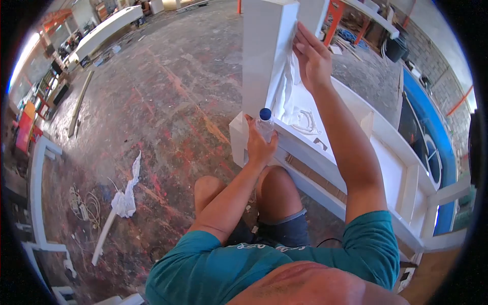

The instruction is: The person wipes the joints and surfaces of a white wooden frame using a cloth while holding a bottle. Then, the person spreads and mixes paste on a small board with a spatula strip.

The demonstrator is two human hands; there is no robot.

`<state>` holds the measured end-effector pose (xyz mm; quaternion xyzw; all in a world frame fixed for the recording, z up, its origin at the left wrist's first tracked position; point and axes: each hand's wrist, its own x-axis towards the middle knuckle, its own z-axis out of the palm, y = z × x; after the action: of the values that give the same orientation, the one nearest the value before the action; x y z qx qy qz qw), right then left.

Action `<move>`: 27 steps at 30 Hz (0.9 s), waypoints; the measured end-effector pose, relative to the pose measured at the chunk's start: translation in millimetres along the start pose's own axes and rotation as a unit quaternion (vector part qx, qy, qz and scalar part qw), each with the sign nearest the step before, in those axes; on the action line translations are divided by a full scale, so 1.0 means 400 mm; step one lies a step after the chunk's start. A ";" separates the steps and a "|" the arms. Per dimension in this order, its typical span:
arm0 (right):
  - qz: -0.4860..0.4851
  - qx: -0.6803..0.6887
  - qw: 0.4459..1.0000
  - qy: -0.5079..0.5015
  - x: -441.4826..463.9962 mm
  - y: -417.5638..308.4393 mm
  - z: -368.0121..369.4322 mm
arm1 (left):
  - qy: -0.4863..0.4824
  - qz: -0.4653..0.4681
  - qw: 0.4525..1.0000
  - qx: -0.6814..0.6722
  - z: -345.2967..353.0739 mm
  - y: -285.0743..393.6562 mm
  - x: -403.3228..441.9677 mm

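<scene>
My left hand (260, 147) is wrapped round a clear plastic bottle (265, 129) with a blue cap. It is beside the corner of a long white furniture frame (325, 150). My right hand (313, 62) is raised with its fingers stretched out, lying against the side of a tall white upright box (265, 51). Its palm side is partly hidden, and I cannot see anything held there. White cloth or sheeting (285, 96) hangs down between the upright box and the frame's inside. A loop of white cord or strip (305, 122) lies within the frame.
On the stained concrete floor (168, 101) to the left lie a white stick with crumpled white cloth (124, 202), tangled cord (86, 206) and a long wooden strip (80, 104). White frame parts (38, 188) stand at far left. A blue panel (429, 112) is at right.
</scene>
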<state>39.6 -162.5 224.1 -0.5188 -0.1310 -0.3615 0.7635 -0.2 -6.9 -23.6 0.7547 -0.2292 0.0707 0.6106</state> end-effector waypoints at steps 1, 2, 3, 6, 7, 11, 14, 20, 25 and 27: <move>-0.013 -0.009 1.000 -0.002 -0.001 0.011 -0.007 | 0.009 0.002 1.000 -0.014 0.001 -0.002 0.002; -0.027 -0.016 1.000 -0.002 0.002 0.017 -0.013 | 0.011 0.002 1.000 -0.006 0.001 -0.005 0.001; -0.013 -0.002 1.000 -0.009 0.016 0.003 -0.010 | 0.011 0.003 1.000 0.002 0.003 -0.007 0.001; -0.060 0.002 0.998 -0.025 0.061 -0.037 0.032 | -0.004 -0.017 1.000 -0.013 -0.003 0.003 0.002; -0.065 0.000 0.998 -0.023 0.061 -0.037 0.042 | -0.013 -0.027 0.999 -0.025 -0.008 0.010 0.003; -0.072 -0.010 0.997 0.008 0.032 -0.003 0.028 | -0.034 -0.053 0.998 -0.026 -0.020 0.026 0.007; -0.027 -0.025 0.997 0.067 -0.027 0.064 -0.016 | -0.042 -0.071 0.995 -0.048 -0.031 0.037 0.006; 0.098 -0.096 0.980 0.147 -0.168 0.217 -0.155 | -0.025 -0.071 0.997 -0.002 -0.020 0.035 0.005; 0.187 -0.133 0.963 0.143 -0.198 0.242 -0.195 | -0.022 -0.098 0.995 -0.018 -0.024 0.055 0.010; 0.191 -0.147 0.963 0.119 -0.197 0.237 -0.185 | -0.009 -0.076 0.997 -0.008 -0.013 0.039 0.012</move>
<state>36.2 -176.4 81.0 -0.5940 0.1168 -0.2833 0.7438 -1.8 -5.4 -6.5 0.7656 -0.1774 0.0150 0.6181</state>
